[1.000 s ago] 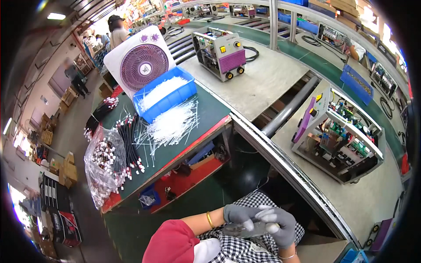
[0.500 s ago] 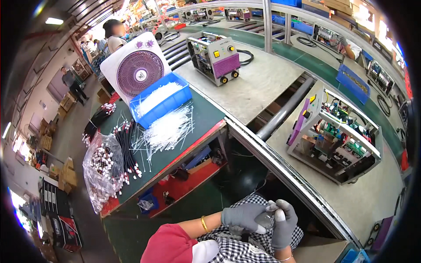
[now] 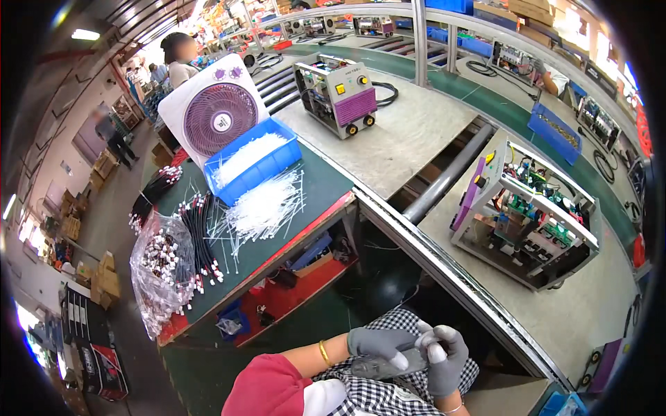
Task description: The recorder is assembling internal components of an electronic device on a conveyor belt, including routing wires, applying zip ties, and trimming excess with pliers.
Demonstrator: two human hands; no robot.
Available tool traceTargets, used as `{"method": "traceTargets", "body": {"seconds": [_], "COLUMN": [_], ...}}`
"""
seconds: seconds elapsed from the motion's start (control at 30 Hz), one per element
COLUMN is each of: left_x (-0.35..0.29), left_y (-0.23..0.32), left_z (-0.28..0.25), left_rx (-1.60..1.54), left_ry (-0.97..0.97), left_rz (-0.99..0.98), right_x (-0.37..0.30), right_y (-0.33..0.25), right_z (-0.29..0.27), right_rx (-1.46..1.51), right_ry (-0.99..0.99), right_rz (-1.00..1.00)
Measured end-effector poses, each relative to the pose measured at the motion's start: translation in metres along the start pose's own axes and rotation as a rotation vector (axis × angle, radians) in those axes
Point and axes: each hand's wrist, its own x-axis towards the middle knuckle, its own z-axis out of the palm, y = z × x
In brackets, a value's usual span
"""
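Note:
My left hand (image 3: 383, 344), in a grey glove with whitish fingertips, grips a flat, oblong, greyish thing (image 3: 388, 366) low over my lap. Its kind is not clear; part of it is hidden under the fingers. My right hand (image 3: 446, 357), gloved alike, has its fingers bent and pinched at the right end of that same thing, touching the left fingertips. Beneath both hands lies a black-and-white checked cloth (image 3: 388, 399) over my lap.
At left, a green-topped table (image 3: 320, 182) bears white cable ties (image 3: 267, 208), a blue bin (image 3: 277, 154), a fan (image 3: 220, 125), and bagged connector leads (image 3: 163, 260). Opened purple-fronted machines (image 3: 531, 218) stand on the conveyor boards. A metal rail (image 3: 458, 281) runs beside me.
The greyish thing now shows as a longer flat shape extending leftward below my left hand. My right fingers have shifted slightly down and left. The view has moved a little.

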Motion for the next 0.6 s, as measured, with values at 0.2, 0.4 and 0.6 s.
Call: {"method": "traceTargets", "body": {"seconds": [0.2,0.4,0.6], "left_x": [-0.001,0.001,-0.001], "left_y": [-0.018,-0.027,-0.031], "left_z": [0.002,-0.01,-0.009], "left_rx": [-0.455,-0.186,-0.237], "left_ry": [-0.208,-0.157,-0.139], "left_rz": [0.037,-0.045,0.084], "right_x": [0.002,0.008,0.006], "right_y": [-0.005,-0.003,-0.004], "right_z": [-0.004,-0.008,-0.01], "right_rx": [0.011,-0.068,0.01], "right_ry": [-0.11,-0.197,-0.299], "right_rz": [-0.042,-0.071,-0.099]}}
